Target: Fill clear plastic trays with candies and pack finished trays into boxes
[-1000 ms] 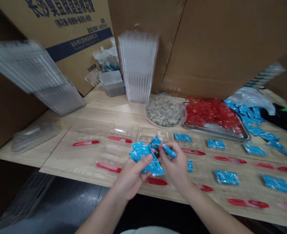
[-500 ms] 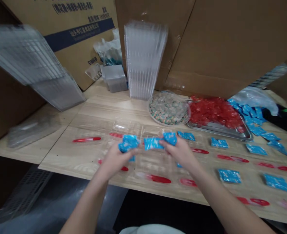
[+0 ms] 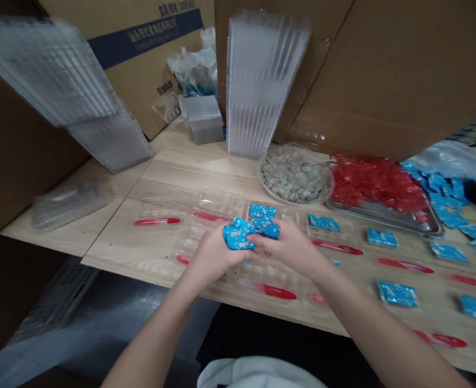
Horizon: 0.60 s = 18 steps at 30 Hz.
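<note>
Several small blue printed packets (image 3: 237, 235) are bunched in my left hand (image 3: 214, 253), its fingers closed round them. My right hand (image 3: 288, 243) meets it from the right and pinches another blue packet (image 3: 267, 227); its fingertips touch the left hand's bunch. Just beyond both hands, one blue packet (image 3: 262, 210) lies flat in a clear plastic tray. Under and around the hands are more clear trays (image 3: 217, 200), partly hidden. A red slim plastic piece (image 3: 276, 291) lies in the tray nearest me, and another red piece (image 3: 337, 247) is right of my right hand.
Behind the trays stand a round tub of small wrapped pieces (image 3: 296, 175) and a metal tray (image 3: 391, 220) heaped with red packets (image 3: 377, 186). Tall stacks of clear trays (image 3: 262, 81) rise at the back and left. Loose blue packets (image 3: 450, 207) lie far right. Cardboard walls (image 3: 403, 70) enclose the table.
The hands came apart, then together again. One blue packet held by my right hand now lies in the tray beyond the hands. The camera view has tilted downward and shifted left.
</note>
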Tool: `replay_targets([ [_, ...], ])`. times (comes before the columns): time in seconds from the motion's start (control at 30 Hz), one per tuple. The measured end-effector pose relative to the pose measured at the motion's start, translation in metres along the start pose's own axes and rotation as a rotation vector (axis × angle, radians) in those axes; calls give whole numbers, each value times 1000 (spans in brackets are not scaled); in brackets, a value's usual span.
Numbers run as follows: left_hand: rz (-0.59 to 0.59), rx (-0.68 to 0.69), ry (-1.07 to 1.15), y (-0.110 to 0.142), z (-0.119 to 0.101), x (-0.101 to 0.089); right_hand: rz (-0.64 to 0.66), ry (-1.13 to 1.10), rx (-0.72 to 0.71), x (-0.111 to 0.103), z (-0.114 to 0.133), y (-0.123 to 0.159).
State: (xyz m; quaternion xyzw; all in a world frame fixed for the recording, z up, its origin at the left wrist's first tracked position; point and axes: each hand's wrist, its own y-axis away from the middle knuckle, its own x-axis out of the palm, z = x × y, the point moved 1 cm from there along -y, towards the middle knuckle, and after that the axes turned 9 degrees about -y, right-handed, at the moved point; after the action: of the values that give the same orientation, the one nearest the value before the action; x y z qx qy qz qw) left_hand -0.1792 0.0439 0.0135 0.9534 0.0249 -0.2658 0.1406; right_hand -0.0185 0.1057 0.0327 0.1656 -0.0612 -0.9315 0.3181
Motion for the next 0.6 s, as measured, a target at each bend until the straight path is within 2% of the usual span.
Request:
replay_targets([
  [0.13,140,-24,209,7,9,-1,-81,-141,154,5,-5,16],
  [0.23,114,-63,236,8,18,-2,-121,-59,219,7,-22,35],
  [0.3,80,-7,80,4,18,-1,-166,97,185,4,-35,48],
  [0.37,94,98,-135,-1,12,5,-254,186,169,-4,-47,61],
  [0.43,93,167,-339,-4,3,14,-340,156,185,-17,-57,71],
  [0.5,72,170,-486,-4,-3,23,-383,71,204,-30,-64,75],
  [0.6,31,157,-550,-2,-3,24,-356,65,186,-41,-64,62],
])
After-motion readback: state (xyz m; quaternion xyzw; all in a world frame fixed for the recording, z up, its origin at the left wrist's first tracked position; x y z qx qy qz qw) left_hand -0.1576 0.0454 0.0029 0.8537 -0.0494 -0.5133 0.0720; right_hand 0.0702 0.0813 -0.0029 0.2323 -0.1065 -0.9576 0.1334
